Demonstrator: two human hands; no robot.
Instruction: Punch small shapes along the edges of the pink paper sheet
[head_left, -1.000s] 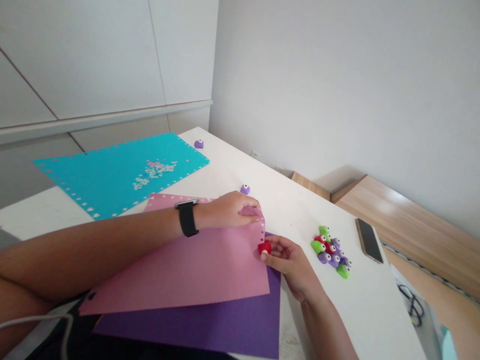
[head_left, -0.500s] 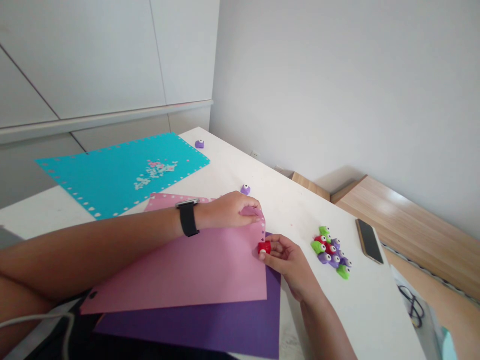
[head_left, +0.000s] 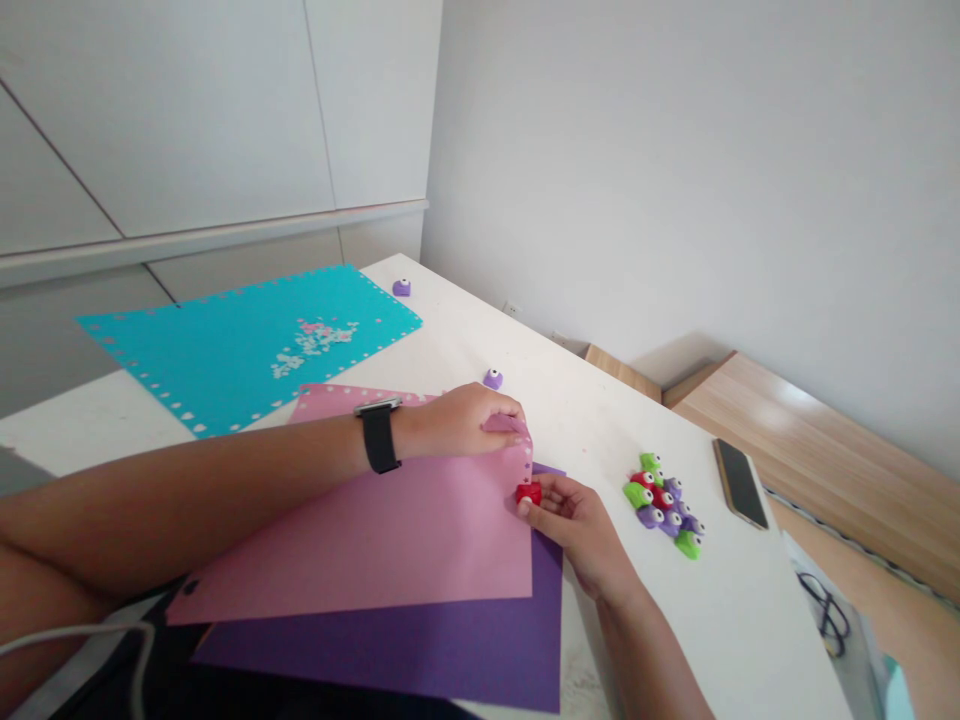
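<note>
My left hand (head_left: pixel 457 422) is on the right corner of the pink paper (head_left: pixel 352 530). It is closed on the paper and bends that corner up a bit. I have a black watch (head_left: pixel 379 437) on that arm.

My right hand (head_left: pixel 577 525) is closed on a small red punch (head_left: pixel 529 493). I pinch the punch with my fingers and thumb. It sits right at the edge of the pink paper, just below my left hand. So the punch is between my two hands, and nearer to my right hand.

That paper edge has a row of little holes. The pink paper lies on top of a big purple paper (head_left: pixel 450 640), and both are on the near side of the white table (head_left: pixel 592 420).

Far to the left is a blue paper (head_left: pixel 225 350) with holes all around its edge and tiny paper bits (head_left: pixel 311 345) on top. Just past its far corner sits a small purple punch (head_left: pixel 402 288). Another small purple punch (head_left: pixel 493 379) is just past my left hand.

To the right of my right hand is a pile of green, red and purple punches (head_left: pixel 660 505). A phone (head_left: pixel 740 485) lies past them, to the right.
</note>
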